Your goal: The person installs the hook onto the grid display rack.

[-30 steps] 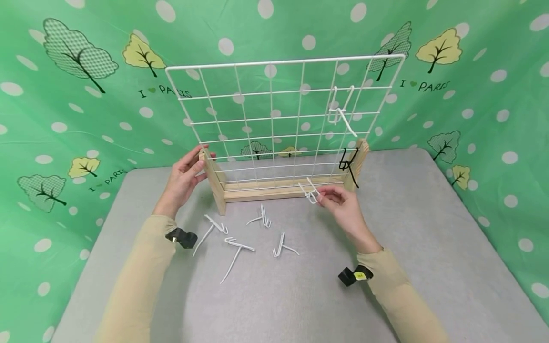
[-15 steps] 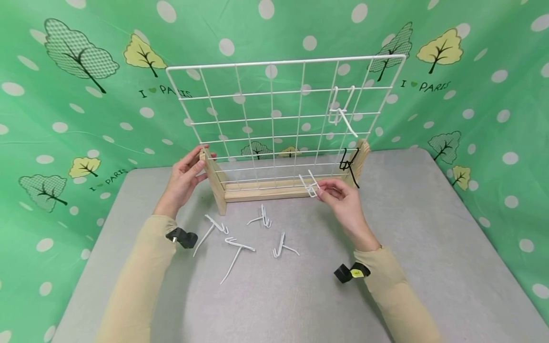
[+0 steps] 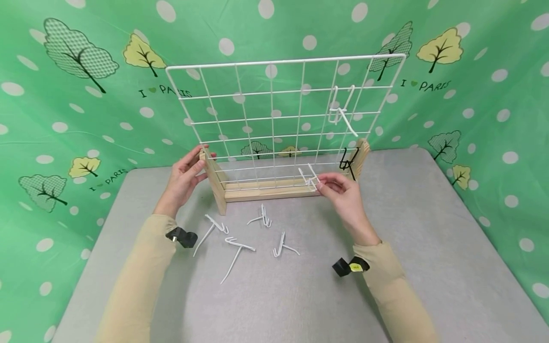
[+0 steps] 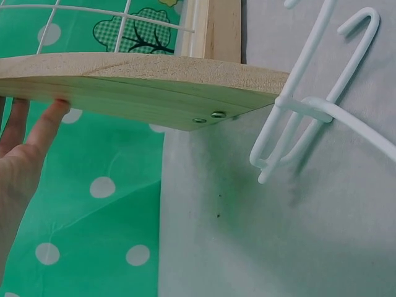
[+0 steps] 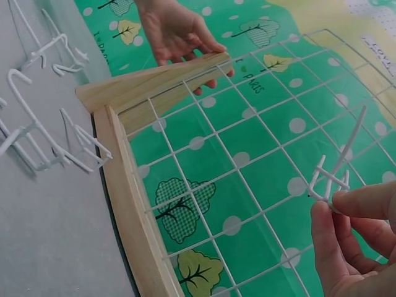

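A white wire grid [image 3: 270,63] stands upright in a wooden stand [image 3: 266,194]. My left hand [image 3: 182,183] grips the stand's left upright [image 3: 214,183] near its top, thumb in front and fingers behind. Between thumb and fingertips my right hand [image 3: 343,195] pinches a white wire hook [image 3: 308,182], held up before the grid's lower right part with its two prongs pointing up. In the right wrist view this hook [image 5: 328,179] overlaps the grid wires. A white hook [image 3: 336,110] hangs on the grid at upper right, and below it a black hook [image 3: 345,163], partly covered by the right hand.
Several loose white hooks lie on the grey table before the stand, among them a long one [image 3: 239,247] and a shorter one [image 3: 281,245]. Behind the table [image 3: 429,238] hangs a green dotted cloth [image 3: 274,28]. Each wrist wears a black camera [image 3: 182,237].
My right hand has risen and moved slightly forward with the white hook, bringing it up before the lower grid wires. The left hand keeps its grip on the upright.
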`<state>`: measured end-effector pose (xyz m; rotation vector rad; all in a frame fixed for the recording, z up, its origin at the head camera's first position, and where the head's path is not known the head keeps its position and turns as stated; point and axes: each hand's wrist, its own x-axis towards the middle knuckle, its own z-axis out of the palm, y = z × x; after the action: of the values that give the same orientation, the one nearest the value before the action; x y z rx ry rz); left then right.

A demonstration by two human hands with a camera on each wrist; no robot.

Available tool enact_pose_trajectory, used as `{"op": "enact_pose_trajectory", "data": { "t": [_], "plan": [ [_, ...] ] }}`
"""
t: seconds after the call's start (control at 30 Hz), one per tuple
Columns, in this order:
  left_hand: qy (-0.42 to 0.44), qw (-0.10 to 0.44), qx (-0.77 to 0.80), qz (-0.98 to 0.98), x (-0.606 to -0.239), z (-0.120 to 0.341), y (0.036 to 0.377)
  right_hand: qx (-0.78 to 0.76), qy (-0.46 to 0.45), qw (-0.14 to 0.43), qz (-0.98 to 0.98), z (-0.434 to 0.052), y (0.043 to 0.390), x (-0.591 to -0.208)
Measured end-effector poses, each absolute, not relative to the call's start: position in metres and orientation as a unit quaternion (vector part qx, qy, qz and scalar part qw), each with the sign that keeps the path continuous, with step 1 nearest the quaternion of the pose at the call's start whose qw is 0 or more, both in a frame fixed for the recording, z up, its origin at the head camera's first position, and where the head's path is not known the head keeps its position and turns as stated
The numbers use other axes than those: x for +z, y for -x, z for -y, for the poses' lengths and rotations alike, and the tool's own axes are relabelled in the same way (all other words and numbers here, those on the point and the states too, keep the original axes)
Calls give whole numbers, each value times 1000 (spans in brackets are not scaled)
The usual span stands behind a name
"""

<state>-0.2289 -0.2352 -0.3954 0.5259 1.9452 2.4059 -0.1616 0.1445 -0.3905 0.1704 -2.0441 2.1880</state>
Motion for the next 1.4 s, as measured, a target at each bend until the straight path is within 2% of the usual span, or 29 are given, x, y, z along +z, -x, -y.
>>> {"op": "enact_pose_trajectory", "data": {
  "t": [0.6, 1.4],
  "plan": [
    [-162, 1, 773, -613, -397, 236, 228, 764, -28, 110, 635, -132, 188, -375],
    [-166, 3, 778, -606, -396, 236, 228, 807, 22, 127, 576, -119, 196, -389]
  ]
}}
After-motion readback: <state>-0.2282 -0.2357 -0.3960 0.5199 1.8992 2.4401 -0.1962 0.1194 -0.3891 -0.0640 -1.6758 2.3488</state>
